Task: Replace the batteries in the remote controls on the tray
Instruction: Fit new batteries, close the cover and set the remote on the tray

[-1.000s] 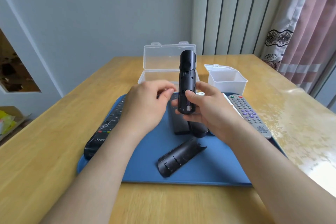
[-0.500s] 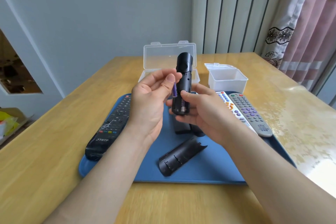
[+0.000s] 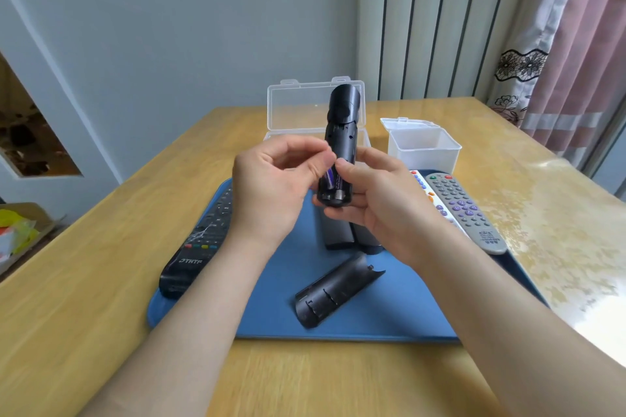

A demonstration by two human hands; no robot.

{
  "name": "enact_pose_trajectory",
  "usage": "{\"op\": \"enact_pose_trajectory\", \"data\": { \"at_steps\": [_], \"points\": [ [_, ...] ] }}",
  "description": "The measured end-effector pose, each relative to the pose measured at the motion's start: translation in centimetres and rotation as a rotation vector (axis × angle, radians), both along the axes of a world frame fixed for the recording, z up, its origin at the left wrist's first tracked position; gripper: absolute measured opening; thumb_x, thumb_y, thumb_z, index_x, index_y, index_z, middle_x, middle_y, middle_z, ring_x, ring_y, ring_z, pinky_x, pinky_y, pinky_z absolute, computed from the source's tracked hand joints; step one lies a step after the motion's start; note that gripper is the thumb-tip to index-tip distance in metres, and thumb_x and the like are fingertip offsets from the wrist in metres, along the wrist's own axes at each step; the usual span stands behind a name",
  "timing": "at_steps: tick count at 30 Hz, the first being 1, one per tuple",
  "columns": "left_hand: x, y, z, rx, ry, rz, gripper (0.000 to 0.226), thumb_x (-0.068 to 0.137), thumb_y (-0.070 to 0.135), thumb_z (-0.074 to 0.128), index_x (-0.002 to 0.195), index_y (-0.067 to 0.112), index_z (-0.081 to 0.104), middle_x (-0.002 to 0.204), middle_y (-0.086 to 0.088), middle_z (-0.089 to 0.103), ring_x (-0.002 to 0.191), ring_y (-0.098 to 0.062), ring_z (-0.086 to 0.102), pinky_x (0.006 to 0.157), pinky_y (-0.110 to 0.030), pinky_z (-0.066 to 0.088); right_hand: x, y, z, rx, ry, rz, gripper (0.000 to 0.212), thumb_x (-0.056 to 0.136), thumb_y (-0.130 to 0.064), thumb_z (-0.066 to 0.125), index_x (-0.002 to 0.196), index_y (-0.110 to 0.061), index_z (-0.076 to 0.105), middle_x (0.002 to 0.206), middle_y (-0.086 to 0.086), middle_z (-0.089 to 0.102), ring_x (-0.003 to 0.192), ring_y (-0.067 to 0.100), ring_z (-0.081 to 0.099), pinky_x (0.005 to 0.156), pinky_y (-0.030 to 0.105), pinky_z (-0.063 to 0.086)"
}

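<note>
My right hand (image 3: 376,196) holds a black cylindrical remote (image 3: 340,142) upright above the blue tray (image 3: 389,318), its open battery bay facing me. A purple battery (image 3: 330,176) sits at the bay's left side, with the thumb and forefinger of my left hand (image 3: 274,186) pinching it. The remote's curved black cover (image 3: 338,291) lies on the tray in front. A long black remote (image 3: 200,244) lies at the tray's left edge. A grey remote (image 3: 464,210) and a white remote (image 3: 421,186) lie at the right. Two dark remotes (image 3: 338,232) lie under my hands.
An open clear plastic box (image 3: 294,108) stands behind the tray, with a white lidded container (image 3: 423,145) to its right, all on a wooden table (image 3: 84,298). A curtain (image 3: 559,44) hangs at the far right. A cardboard box (image 3: 20,230) sits on the floor at left.
My left hand brought a purple battery up from the tray to the remote's bay and now pushes it lower into the bay. The right hand has kept the remote upright.
</note>
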State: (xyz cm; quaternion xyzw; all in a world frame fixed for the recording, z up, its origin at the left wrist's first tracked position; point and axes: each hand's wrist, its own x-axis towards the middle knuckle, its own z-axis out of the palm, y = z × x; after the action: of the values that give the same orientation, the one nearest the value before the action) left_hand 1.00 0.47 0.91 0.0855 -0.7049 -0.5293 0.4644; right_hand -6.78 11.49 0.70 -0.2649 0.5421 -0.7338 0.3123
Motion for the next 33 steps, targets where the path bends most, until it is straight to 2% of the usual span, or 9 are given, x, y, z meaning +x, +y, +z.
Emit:
{"op": "enact_pose_trajectory", "data": {
  "at_steps": [4,7,13,16,20,23,27,30,33],
  "points": [
    [-0.4,0.3,-0.8,-0.171,-0.075,0.086,0.013,0.074,0.011,0.081,0.083,0.017,0.075,0.083,0.009,0.07,0.066,-0.002,0.063,0.063,-0.016,0.051,0.2,0.1,0.2,-0.009,0.016,-0.009,0.017,0.098,-0.007,0.053,0.094,-0.022,0.059,0.085,0.013,0.073,0.076,0.034,0.072,0.056,0.03,0.056],
    [-0.6,-0.4,-1.1,-0.214,-0.056,0.07,0.014,0.076,0.02,0.079,0.089,0.023,0.075,0.09,0.011,0.064,0.072,-0.01,0.061,0.068,-0.027,0.056,0.3,0.2,0.4,-0.03,0.013,-0.011,0.02,0.098,-0.006,0.052,0.088,-0.022,0.058,0.083,0.012,0.072,0.074,0.033,0.071,0.058,0.031,0.057],
    [-0.7,-0.7,-1.9,-0.606,-0.144,0.177,0.021,0.085,0.027,0.066,0.103,0.022,0.075,0.098,0.012,0.067,0.092,-0.011,0.051,0.077,-0.023,0.047,-0.8,0.3,0.3,-0.049,-0.025,-0.031,0.015,0.1,-0.009,0.052,0.11,-0.002,0.06,0.085,0.013,0.067,0.065,0.018,0.069,0.058,0.028,0.057],
    [-0.5,-1.0,-1.7,-0.472,-0.226,0.033,0.022,0.087,0.023,0.065,0.108,0.025,0.073,0.103,0.018,0.066,0.098,-0.011,0.057,0.078,-0.024,0.048,-1.1,0.4,0.2,-0.068,-0.07,0.002,0.018,0.097,-0.007,0.056,0.114,-0.002,0.058,0.087,0.012,0.066,0.067,0.017,0.066,0.06,0.027,0.057],
    [0.3,-0.7,-0.3,-0.305,-0.332,-0.079,0.018,0.083,0.02,0.074,0.1,0.026,0.07,0.089,0.013,0.067,0.073,-0.012,0.057,0.076,-0.025,0.051,-2.2,0.7,0.1,-0.012,-0.031,-0.063,0.034,0.092,0.003,0.059,0.125,-0.002,0.052,0.088,0.014,0.071,0.073,0.024,0.07,0.061,0.028,0.058],
    [1.3,-0.1,0.9,-0.466,-0.676,-0.151,0.019,0.073,0.037,0.079,0.076,0.026,0.064,0.069,0.016,0.062,0.064,-0.005,0.055,0.064,-0.025,0.047,-3.0,1.5,0.0,0.091,0.154,-0.174,0.032,0.094,0.003,0.057,0.124,-0.003,0.05,0.083,0.013,0.072,0.072,0.025,0.068,0.07,0.035,0.06],
    [1.3,1.7,0.3,-0.908,-1.21,-0.26,0.034,0.07,0.054,0.075,0.087,0.03,0.06,0.07,0.017,0.057,0.067,0.002,0.053,0.059,-0.024,0.043,-3.1,1.3,-0.3,0.164,0.333,-0.24,0.032,0.094,0.002,0.057,0.124,-0.007,0.05,0.085,0.015,0.072,0.071,0.026,0.069,0.063,0.033,0.059],
    [1.2,1.4,0.0,-0.794,-1.166,-0.375,0.018,0.081,0.036,0.071,0.083,0.027,0.056,0.073,0.01,0.063,0.067,-0.004,0.056,0.064,-0.027,0.049,-3.0,1.0,-0.5,0.212,0.345,-0.239,0.029,0.093,-0.002,0.06,0.118,-0.015,0.051,0.089,0.013,0.074,0.074,0.022,0.07,0.058,0.026,0.058],
    [2.2,0.4,1.2,-0.281,-0.948,-0.553,0.007,0.096,0.019,0.056,0.092,0.019,0.05,0.076,-0.009,0.07,0.069,-0.019,0.067,0.067,-0.037,0.055,-2.8,1.1,-0.5,0.193,0.233,-0.197,0.028,0.091,0.001,0.058,0.116,-0.011,0.052,0.094,0.017,0.072,0.08,0.022,0.069,0.063,0.031,0.059]
  ]
}}
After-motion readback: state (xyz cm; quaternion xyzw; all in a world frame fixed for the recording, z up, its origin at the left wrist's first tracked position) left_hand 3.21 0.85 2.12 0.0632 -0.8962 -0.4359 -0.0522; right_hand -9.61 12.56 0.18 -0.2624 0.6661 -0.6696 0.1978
